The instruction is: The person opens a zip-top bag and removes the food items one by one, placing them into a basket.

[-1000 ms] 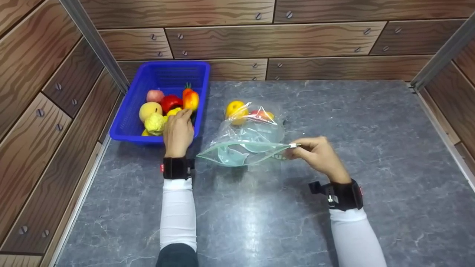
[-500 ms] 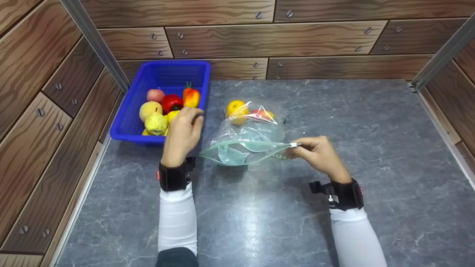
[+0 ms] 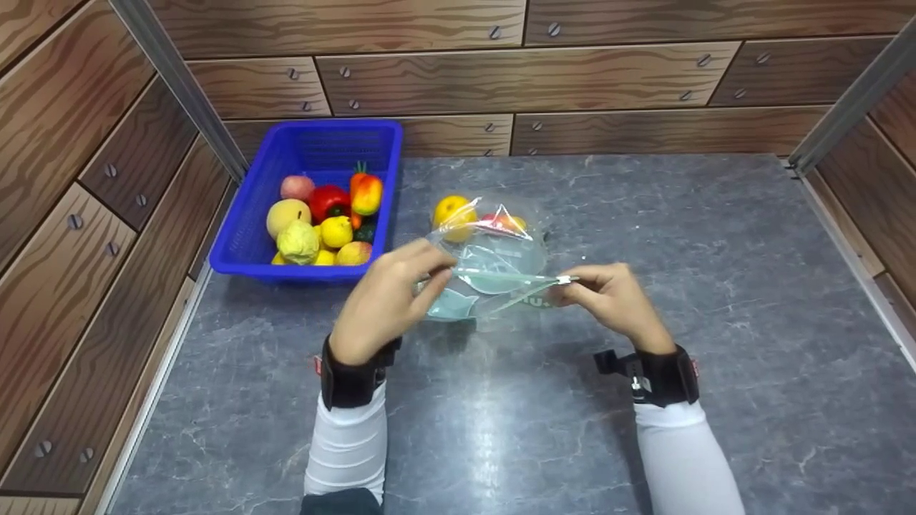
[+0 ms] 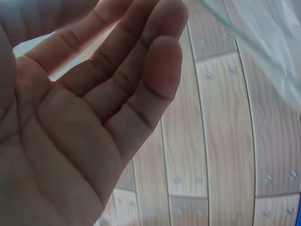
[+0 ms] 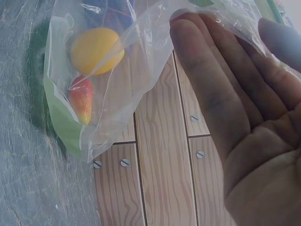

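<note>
A clear zip bag point(image 3: 501, 259) with a pale green mouth lies on the grey table. Inside it are a yellow fruit point(image 3: 454, 217) and a red-yellow fruit point(image 3: 504, 223). My right hand point(image 3: 608, 297) pinches the right end of the bag's mouth by the white slider. My left hand point(image 3: 390, 297) is over the left end of the mouth, hiding that corner. Its fingers point(image 4: 160, 70) are loosely bent in the left wrist view, and its palm shows nothing held. Whether its fingertips touch the plastic is hard to see.
Left of the bag stands a blue basket point(image 3: 222, 254) with several toy fruits and vegetables. Among them are a red pepper point(image 3: 329, 203), a lemon point(image 3: 336, 232) and a peach-coloured fruit point(image 3: 353, 252). Wood-patterned panels point(image 3: 529, 79) enclose the table at the back and sides.
My left hand has left the basket and moved right and toward me, to the bag's mouth. No object shows in it. My right hand stays on the slider end.
</note>
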Tool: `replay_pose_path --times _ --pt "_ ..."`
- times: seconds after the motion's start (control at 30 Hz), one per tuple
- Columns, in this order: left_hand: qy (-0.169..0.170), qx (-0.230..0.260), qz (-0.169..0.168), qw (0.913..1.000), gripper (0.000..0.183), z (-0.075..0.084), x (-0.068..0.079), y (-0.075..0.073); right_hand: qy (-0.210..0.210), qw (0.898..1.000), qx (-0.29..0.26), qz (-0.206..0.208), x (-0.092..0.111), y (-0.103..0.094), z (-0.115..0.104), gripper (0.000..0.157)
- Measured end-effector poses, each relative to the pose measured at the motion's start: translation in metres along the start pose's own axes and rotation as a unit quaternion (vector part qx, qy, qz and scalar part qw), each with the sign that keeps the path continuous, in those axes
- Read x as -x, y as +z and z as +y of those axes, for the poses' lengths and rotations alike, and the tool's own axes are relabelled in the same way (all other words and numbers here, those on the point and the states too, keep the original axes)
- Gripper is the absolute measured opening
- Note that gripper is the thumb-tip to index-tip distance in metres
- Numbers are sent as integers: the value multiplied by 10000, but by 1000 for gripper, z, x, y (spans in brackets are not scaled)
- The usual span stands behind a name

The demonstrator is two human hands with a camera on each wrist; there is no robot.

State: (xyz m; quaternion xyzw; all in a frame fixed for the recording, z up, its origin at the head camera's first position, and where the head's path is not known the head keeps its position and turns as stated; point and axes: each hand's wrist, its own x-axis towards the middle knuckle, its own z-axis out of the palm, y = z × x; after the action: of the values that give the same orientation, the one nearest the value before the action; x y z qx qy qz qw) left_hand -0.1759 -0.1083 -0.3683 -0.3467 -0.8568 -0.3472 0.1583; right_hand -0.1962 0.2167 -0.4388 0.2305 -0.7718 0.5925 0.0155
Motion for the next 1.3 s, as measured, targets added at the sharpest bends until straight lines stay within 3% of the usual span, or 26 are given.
replay_pose_path --times 0.23,0.43,0.53,0.7,0.9,1.07,1.17,1.3 --pt "446 158 -597 9971 15 13 -3 11 -115 9999 -86 27 0 0 0 11" --pt "264 -74 -1402 9897 22 16 -9 27 -187 9998 -94 50 0 0 0 12" --pt "100 -219 -1647 9860 21 14 -12 37 -200 9998 -69 64 0 0 0 12" --pt "-314 -519 -1835 9812 19 10 -17 49 -229 9997 -48 92 0 1 -1 12" --pt "-720 -748 -1788 9784 20 -1 -20 62 -308 9995 -39 97 0 1 -1 11" --pt "-1236 -1094 -2100 9637 19 -11 -23 73 -295 9995 -38 88 0 1 -1 11" --pt "-1204 -1306 -2219 9588 18 -18 -25 79 -226 9997 22 115 1 1 -2 11" --pt "-945 -1434 -2074 9631 22 -26 -27 86 -144 9997 121 120 1 1 -3 12"
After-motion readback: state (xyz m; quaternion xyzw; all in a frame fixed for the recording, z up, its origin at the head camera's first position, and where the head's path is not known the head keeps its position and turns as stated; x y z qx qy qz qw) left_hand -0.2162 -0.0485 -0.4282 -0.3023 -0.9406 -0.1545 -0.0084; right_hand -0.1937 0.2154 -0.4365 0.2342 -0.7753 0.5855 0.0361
